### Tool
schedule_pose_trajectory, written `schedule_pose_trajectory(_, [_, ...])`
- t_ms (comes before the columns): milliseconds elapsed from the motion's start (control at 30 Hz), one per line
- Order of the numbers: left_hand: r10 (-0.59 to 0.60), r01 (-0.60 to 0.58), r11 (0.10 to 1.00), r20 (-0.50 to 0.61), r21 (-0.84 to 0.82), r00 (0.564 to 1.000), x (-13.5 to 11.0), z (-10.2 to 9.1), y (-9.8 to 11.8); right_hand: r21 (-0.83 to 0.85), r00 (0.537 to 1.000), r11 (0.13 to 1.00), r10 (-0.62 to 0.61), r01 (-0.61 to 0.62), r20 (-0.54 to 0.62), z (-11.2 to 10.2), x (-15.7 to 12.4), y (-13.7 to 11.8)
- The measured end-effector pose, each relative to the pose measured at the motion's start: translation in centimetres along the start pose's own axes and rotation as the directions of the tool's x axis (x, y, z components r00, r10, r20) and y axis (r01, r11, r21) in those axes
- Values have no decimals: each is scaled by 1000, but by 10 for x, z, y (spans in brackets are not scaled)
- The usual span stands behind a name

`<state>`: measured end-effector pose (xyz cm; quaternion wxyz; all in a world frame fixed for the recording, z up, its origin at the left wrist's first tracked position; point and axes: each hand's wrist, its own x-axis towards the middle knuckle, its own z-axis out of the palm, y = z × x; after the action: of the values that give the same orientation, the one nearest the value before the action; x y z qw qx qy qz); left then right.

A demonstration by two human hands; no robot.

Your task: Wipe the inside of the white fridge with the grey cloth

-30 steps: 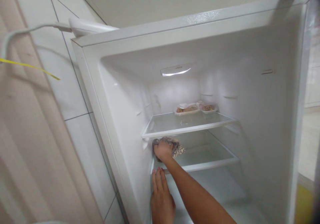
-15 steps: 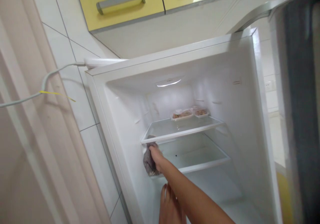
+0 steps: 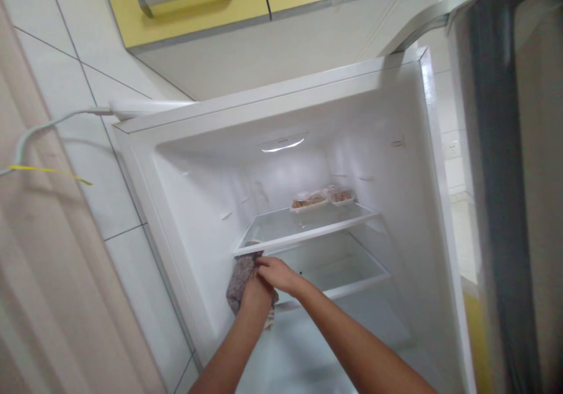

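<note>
An open white fridge (image 3: pixel 409 165) fills the view, with two glass shelves inside. A grey patterned cloth (image 3: pixel 237 279) hangs at the front left corner of the upper shelf (image 3: pixel 308 233). My left hand (image 3: pixel 255 294) is closed on the cloth from below. My right hand (image 3: pixel 276 274) reaches across just above it, fingers pinched at the cloth's top by the shelf edge. Two wrapped food trays (image 3: pixel 321 197) sit at the back of the upper shelf.
The lower glass shelf (image 3: pixel 352 277) lies under the hands. Yellow cabinets (image 3: pixel 193 1) with grey handles hang above the fridge. A tiled wall (image 3: pixel 65 89) and a white cable (image 3: pixel 39 130) are on the left. The fridge door (image 3: pixel 505 206) stands open at right.
My left hand has come up from the lower shelf edge and taken hold of the cloth beside my right hand. The view has tilted upward, showing the yellow cabinets.
</note>
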<state>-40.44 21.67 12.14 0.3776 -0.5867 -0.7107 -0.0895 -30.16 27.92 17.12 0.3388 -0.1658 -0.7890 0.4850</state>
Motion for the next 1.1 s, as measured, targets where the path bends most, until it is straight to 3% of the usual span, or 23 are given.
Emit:
schedule_pose_trajectory(100, [44,-70,990,195,124,980,-7,-24,1,-104,996,994,14,-23,-90,-20,-35,27])
schedule_pose_trajectory(200, [84,-182,949,350,257,933,-14,-54,8,-228,967,969,37,-96,-251,-42,-81,71])
schedule_pose_trajectory(300, [67,-233,914,443,331,894,-20,-83,14,-518,870,842,-137,-149,-474,-63,-122,121])
schedule_pose_trajectory(433, [54,-204,915,395,349,917,-35,-101,8,-721,800,685,-372,-106,-471,-79,-153,171])
schedule_pose_trajectory(533, [97,-250,893,382,373,919,-46,-94,-5,-796,776,602,-470,-67,-421,-75,-158,186])
schedule_pose_trajectory(633, [96,-261,884,398,387,913,-45,-78,-14,-809,756,582,-493,-81,-430,-69,-157,193])
schedule_pose_trajectory(833, [38,-250,880,465,404,885,-10,-39,-17,-812,754,584,-527,-13,-391,-73,-155,206])
schedule_pose_trajectory(1100, [51,-143,953,324,268,945,29,18,-24,-832,740,555,-571,28,-356,-76,-155,218])
